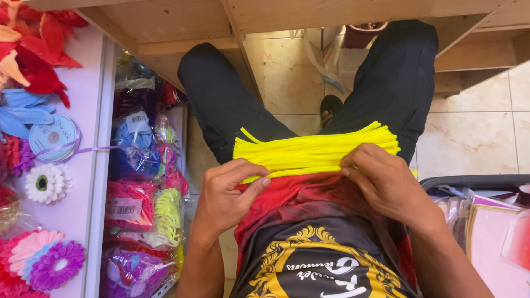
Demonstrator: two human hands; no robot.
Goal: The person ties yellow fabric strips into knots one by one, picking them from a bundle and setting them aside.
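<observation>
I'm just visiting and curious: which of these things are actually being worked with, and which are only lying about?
In use:
- yellow strips, a bundle across the lap
- left hand and right hand, both gripping it

Lying about:
- paper flowers on the white table
- ribbon spool
- bagged craft supplies
- grey bin

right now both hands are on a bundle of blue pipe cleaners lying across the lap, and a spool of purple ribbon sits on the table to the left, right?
Not quite: the bundle of pipe cleaners is bright yellow, not blue. The head view shows the left hand and right hand both on it as it lies across the lap, and the spool of purple ribbon does sit on the table to the left.
</observation>
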